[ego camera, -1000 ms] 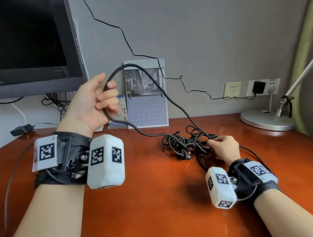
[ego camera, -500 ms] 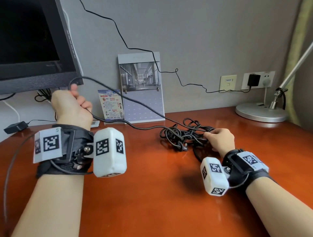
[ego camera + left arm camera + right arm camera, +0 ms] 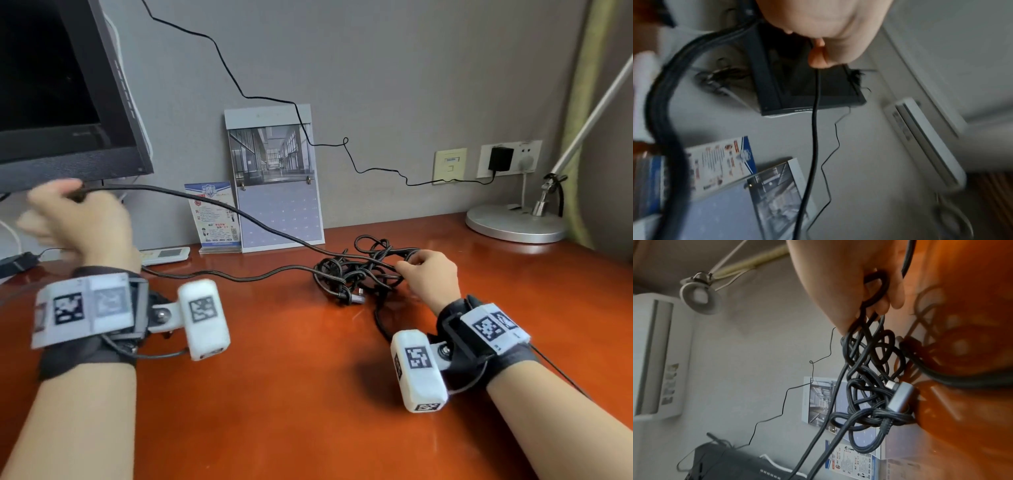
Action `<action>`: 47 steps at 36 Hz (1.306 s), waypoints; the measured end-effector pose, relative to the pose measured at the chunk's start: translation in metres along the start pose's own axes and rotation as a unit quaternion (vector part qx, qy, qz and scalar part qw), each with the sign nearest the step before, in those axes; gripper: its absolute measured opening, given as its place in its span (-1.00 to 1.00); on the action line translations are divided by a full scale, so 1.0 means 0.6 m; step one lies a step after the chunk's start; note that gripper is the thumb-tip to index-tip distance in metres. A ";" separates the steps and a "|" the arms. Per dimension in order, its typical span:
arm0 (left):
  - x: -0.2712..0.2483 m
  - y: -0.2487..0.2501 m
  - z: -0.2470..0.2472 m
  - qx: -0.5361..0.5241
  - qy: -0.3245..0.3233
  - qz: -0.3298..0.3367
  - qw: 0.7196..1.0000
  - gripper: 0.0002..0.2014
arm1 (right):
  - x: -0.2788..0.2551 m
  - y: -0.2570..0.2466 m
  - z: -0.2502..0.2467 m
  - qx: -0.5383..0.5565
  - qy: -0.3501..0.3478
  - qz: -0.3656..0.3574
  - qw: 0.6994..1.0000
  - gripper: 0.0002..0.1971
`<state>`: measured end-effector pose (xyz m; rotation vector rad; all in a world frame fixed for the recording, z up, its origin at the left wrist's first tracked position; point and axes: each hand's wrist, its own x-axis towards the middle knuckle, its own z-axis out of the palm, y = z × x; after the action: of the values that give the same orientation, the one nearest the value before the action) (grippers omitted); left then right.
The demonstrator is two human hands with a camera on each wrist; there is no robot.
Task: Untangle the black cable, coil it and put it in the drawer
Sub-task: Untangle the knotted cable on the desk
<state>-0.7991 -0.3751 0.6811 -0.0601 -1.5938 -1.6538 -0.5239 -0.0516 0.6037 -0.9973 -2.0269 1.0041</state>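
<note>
Change: left hand (image 3: 77, 219) has swung out toward nine o'clock, drawing its strand flatter.
Grip: both hands clamp the black cable (image 3: 359, 270); right hand (image 3: 431, 277) pins the tangle at three o'clock.
Surface: glossy wooden desk (image 3: 291, 394), grey wall (monitor (image 3: 61, 85) at ten o'clock).
Right wrist only: grey connector (image 3: 900, 395).

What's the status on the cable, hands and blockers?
Left hand grips a pulled-out strand near the monitor. Right hand pins the knotted black cable on the desk. Untangled: no. No drawer in view.
</note>
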 end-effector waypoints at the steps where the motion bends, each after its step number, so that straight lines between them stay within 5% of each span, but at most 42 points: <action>1: -0.043 0.053 -0.003 0.045 -0.027 -0.004 0.999 -0.63 | 0.000 -0.001 0.001 -0.006 0.002 -0.009 1.000 -0.88; 3: -0.108 0.123 -0.005 0.165 -0.077 0.050 0.982 -0.54 | -0.001 -0.003 0.004 -0.015 0.008 -0.031 0.999 -0.83; 8: -0.204 0.173 0.012 0.424 -0.247 0.186 0.851 -0.61 | -0.011 -0.017 0.007 -0.032 0.025 -0.086 0.995 -0.75; 15: -0.306 0.188 0.048 0.299 -0.547 0.230 0.748 -0.55 | -0.031 -0.028 0.020 -0.014 0.024 -0.132 0.991 -0.83; 18: -0.345 0.185 0.052 0.292 -0.628 0.246 0.678 -0.53 | -0.042 -0.033 0.028 -0.004 0.020 -0.154 0.988 -0.84; 20: -0.362 0.182 0.054 0.289 -0.648 0.250 0.658 -0.53 | -0.047 -0.036 0.033 -0.005 0.014 -0.167 0.986 -0.83; 29: -0.368 0.172 0.053 0.295 -0.678 0.193 0.645 -0.62 | -0.051 -0.036 0.039 0.008 -0.009 -0.179 0.984 -0.87; 35: -0.364 0.173 0.056 0.217 -0.603 0.182 0.746 -0.80 | -0.051 -0.037 0.040 0.005 -0.009 -0.180 0.984 -0.88; 42: -0.340 0.192 0.047 0.222 -0.485 0.287 0.795 -0.72 | -0.052 -0.035 0.037 -0.004 0.014 -0.157 0.988 -0.89; 47: -0.320 0.200 0.047 0.214 -0.456 0.246 0.828 -0.65 | -0.046 -0.034 0.035 -0.013 0.020 -0.152 0.988 -0.91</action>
<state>-0.6173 -0.2373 0.6786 -1.0735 -2.3422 -0.8229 -0.5338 -0.0904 0.6047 -0.6871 -2.0839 0.7909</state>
